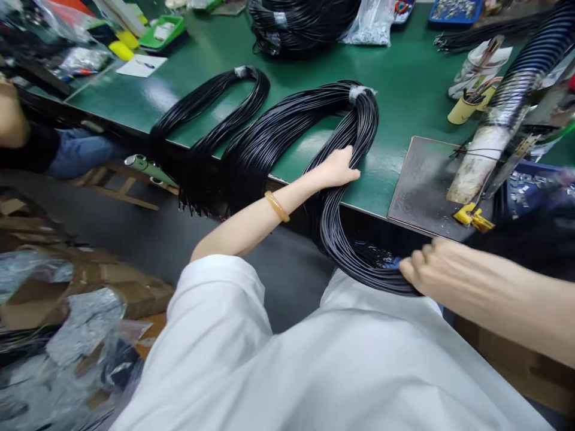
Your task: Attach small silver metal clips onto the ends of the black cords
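Observation:
A thick bundle of black cables [291, 120] lies looped over the front edge of the table, bound near its top with a whitish tie. My left hand [339, 167], with a tan bangle at the wrist, closes on the right side of this loop. From there the cables sag below the table edge in a curve toward my lap. My right hand [429, 263] is a fist around their lower right part, and the strands beyond it blur into a dark mass. To the left, a smaller black cable bundle [213, 99] also hangs over the edge.
The green table [399, 90] carries a big cable coil [305, 24] at the back. On the right stand a ribbed hose [521, 78], a yellow cup [462, 111] and a dark board [422, 185]. A person's arm [11, 117] shows far left; cartons [94, 269] lie on the floor.

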Available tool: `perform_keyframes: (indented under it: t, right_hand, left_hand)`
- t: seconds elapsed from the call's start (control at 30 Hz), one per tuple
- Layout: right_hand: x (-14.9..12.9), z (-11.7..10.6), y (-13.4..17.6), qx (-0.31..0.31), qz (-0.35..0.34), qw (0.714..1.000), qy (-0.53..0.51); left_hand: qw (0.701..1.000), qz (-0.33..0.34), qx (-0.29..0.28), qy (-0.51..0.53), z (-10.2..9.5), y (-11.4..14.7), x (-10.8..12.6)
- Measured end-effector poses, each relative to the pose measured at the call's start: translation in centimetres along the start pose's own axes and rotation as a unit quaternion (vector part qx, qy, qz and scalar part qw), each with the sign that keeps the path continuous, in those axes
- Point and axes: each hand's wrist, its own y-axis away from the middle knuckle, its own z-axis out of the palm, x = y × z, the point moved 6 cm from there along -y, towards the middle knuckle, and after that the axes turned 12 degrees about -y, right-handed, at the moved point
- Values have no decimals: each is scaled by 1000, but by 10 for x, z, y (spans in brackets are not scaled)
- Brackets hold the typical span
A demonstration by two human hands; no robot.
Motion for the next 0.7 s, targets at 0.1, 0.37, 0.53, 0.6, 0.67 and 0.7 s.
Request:
perform_keyframes:
  t: [0.1, 0.37, 0.53, 0.6, 0.67, 0.7]
  right_hand:
    - [-6, -20, -57, -96, -181, 979, -11]
    - [66, 17, -195, -128, -140, 979, 76]
    - [69, 51, -171, -78, -99, 987, 105]
    - [65, 51, -157, -67, -86, 987, 120]
    - [60, 49, -146, -78, -78, 981, 159]
    - [57, 48, -141, -93, -78, 976, 181]
  left_hand:
    - [997, 6, -34, -62, 2, 3, -5]
    - [989, -9, 45, -143, -43, -26, -17]
    - [974, -6, -1, -227, -31, -16, -3]
    - [968, -20, 7, -252, -29, -10, -1]
    - [960, -25, 35, -276, -31, -3, 2]
    - [956, -20, 55, -288, -32, 1, 4]
